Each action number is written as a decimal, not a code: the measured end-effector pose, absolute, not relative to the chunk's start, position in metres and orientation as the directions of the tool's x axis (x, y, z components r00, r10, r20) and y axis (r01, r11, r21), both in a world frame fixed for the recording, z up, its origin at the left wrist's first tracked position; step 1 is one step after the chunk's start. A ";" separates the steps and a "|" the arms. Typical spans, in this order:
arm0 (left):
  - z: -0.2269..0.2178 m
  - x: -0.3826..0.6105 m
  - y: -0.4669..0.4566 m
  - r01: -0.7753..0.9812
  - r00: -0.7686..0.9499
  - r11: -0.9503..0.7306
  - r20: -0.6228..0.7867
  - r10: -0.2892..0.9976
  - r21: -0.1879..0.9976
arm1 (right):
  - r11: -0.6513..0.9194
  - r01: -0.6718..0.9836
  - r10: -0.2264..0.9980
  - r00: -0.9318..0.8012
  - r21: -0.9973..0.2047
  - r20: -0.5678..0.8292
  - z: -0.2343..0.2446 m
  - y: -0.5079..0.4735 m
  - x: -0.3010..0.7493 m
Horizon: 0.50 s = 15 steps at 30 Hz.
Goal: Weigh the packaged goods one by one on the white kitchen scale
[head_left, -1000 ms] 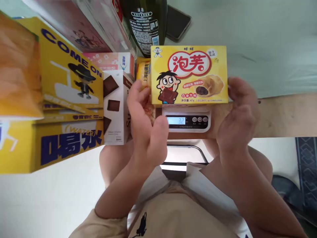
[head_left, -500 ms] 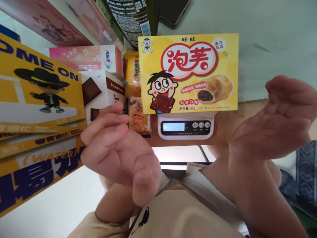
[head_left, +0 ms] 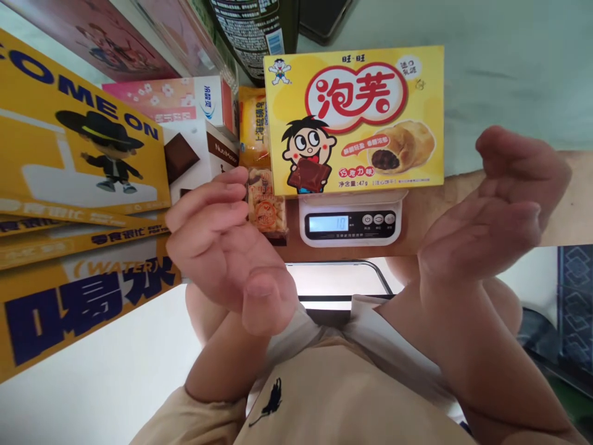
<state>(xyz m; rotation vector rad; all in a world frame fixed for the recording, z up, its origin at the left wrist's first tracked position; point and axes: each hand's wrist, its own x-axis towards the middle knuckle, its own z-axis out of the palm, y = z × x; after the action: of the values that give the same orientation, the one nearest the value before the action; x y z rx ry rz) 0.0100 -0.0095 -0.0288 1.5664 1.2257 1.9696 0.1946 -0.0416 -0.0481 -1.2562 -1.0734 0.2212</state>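
A yellow snack box (head_left: 356, 123) with a cartoon child and a cream puff on its front lies on a small white kitchen scale (head_left: 349, 241), hiding most of the weighing plate. The scale's display is lit and shows faint digits. Left of the scale, my left hand (head_left: 227, 247) hovers palm up with loosely curled fingers, holding nothing. My right hand (head_left: 491, 210) is raised to the right of the box, fingers together and extended, also without anything in it. Neither hand touches the box or the scale.
Yellow printed packages (head_left: 92, 204) stand at the left, beside a white box with chocolate pictures (head_left: 185, 154) and a pink box (head_left: 171, 99). Behind are a dark bottle (head_left: 254, 37) and a black phone-like object (head_left: 324, 15). A yellow packet (head_left: 254, 127) and a clear snack packet (head_left: 266, 204) lie beside the scale.
Faint digits now show on the scale's display, which looked blank before. My right hand has shifted slightly left. The whole view has tilted a little, and the box stays on the scale.
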 end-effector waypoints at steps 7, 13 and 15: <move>-0.021 -0.007 -0.018 0.204 -0.110 -0.373 0.400 0.910 0.905 | 0.312 0.420 0.673 0.535 -0.852 0.511 -0.049 -0.043 0.197; -0.010 -0.018 -0.018 0.189 0.006 -0.081 0.082 0.997 0.979 | 0.344 0.394 0.671 0.532 -0.852 0.517 -0.049 -0.042 0.198; -0.010 -0.015 -0.019 0.171 0.006 -0.091 0.092 0.996 0.981 | 0.357 0.382 0.668 0.534 -0.853 0.519 -0.049 -0.042 0.198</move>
<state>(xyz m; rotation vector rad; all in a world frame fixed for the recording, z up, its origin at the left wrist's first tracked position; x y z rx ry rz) -0.0152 -0.0192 -0.0101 1.4038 1.2918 1.1929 0.1976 -0.0418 -0.0493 -1.2529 -1.0590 0.2376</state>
